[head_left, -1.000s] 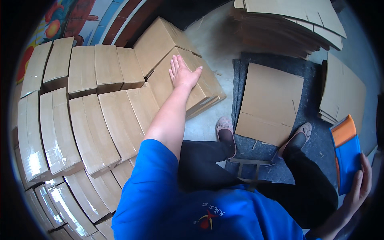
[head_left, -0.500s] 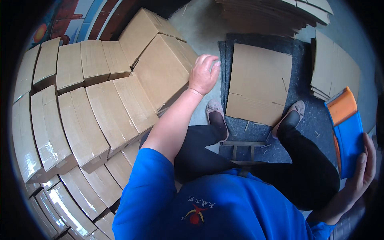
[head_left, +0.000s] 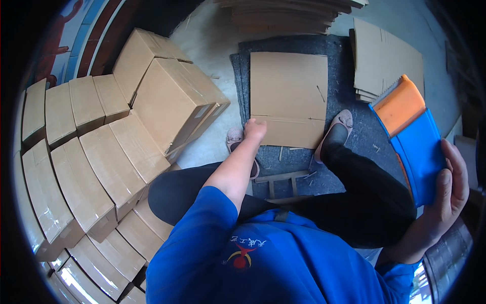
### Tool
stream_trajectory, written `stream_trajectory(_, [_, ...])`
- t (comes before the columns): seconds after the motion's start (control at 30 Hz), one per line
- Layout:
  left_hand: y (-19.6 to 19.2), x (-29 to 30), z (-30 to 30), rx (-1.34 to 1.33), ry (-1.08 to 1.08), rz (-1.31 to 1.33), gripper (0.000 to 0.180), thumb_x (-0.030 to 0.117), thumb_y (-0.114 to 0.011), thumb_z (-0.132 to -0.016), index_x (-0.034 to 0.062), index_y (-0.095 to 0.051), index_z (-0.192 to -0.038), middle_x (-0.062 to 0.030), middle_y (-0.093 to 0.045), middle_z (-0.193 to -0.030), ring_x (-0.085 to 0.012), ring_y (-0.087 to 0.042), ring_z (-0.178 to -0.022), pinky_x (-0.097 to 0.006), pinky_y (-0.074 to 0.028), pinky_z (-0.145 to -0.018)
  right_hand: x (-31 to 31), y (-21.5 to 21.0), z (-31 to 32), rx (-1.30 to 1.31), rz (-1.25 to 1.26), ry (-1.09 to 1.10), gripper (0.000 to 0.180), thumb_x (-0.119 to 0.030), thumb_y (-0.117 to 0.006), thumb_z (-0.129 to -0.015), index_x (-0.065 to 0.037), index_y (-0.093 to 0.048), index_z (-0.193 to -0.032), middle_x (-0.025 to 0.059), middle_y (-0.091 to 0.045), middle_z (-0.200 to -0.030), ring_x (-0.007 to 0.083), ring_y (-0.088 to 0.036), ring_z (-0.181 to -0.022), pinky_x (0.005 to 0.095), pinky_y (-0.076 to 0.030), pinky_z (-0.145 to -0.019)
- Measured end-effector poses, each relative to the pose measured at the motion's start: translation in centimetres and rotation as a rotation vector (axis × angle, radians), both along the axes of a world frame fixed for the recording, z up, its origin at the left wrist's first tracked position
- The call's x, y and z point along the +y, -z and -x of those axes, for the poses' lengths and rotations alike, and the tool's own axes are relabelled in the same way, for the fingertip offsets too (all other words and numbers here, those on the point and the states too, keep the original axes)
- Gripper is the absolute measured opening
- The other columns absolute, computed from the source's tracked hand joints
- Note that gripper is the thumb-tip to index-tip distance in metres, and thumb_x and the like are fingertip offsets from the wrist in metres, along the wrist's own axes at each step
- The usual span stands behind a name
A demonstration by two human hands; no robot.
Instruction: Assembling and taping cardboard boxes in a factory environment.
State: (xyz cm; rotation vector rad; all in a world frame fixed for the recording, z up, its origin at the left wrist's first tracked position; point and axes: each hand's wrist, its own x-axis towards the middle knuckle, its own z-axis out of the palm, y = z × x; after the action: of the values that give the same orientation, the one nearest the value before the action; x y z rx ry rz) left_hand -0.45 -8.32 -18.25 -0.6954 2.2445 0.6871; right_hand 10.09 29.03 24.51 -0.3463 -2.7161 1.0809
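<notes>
A flat, folded cardboard box (head_left: 288, 83) lies on dark matting between my feet, with a crease across its near part. My left hand (head_left: 254, 130) is at its left edge beside that crease, fingers curled closed over the edge. At the right, my right hand (head_left: 449, 185) is wrapped round a blue and orange tape dispenser (head_left: 417, 147). The dispenser is held tilted above my right leg, its orange end with a toothed edge pointing up and away. Its far side is hidden.
Rows of taped cardboard boxes (head_left: 86, 172) are stacked along my left. Flat cardboard sheets (head_left: 390, 63) lie at the far right, and another pile (head_left: 283, 17) is at the far edge. A low frame (head_left: 281, 185) and scraps lie on the matting (head_left: 359, 137).
My left hand has come down from above the boxes to the flat box's left edge. The dispenser in my right hand has moved slightly inward, and the whole view has shifted.
</notes>
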Motion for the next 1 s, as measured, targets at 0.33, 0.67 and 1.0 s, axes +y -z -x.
stream_trajectory(0.33, [-13.1,3.6,-0.2,0.478,0.214,-0.443,0.039,0.027,-0.068,-0.087,0.0059,-0.060,-0.118,-0.0207,-0.070,-0.106,-0.0371,-0.068,-0.100,-0.042,-0.053,-0.087,1.4,1.2,0.7,0.065,0.001,-0.031,0.035,-0.030,-0.053,-0.103,-0.013,-0.065,-0.130,0.0092,-0.065,-0.128,0.0223,-0.061,-0.117,0.0368,-0.048,-0.101])
stream_trajectory(0.67, [-23.5,9.7,-5.1,0.712,0.444,-0.487,0.047,0.012,-0.051,-0.093,0.0006,-0.046,-0.138,-0.0186,-0.053,-0.129,-0.0395,-0.063,-0.103,-0.045,-0.052,-0.089,-1.1,5.1,3.9,-0.186,0.055,-0.014,0.018,-0.015,-0.062,-0.098,-0.007,-0.072,-0.111,0.0065,-0.069,-0.088,0.0099,-0.061,-0.081,0.0267,-0.049,-0.076])
stream_trajectory(1.0, [-20.7,7.4,-7.3,0.671,0.487,-0.522,0.056,0.029,-0.057,-0.093,0.0060,-0.043,-0.142,-0.0212,-0.051,-0.133,-0.0398,-0.057,-0.117,-0.044,-0.048,-0.096,-13.1,12.5,7.5,-0.736,-0.308,-0.328,0.056,-0.063,-0.047,-0.094,-0.016,-0.077,-0.092,0.0118,-0.074,-0.091,0.0304,-0.071,-0.093,0.0423,-0.055,-0.085])
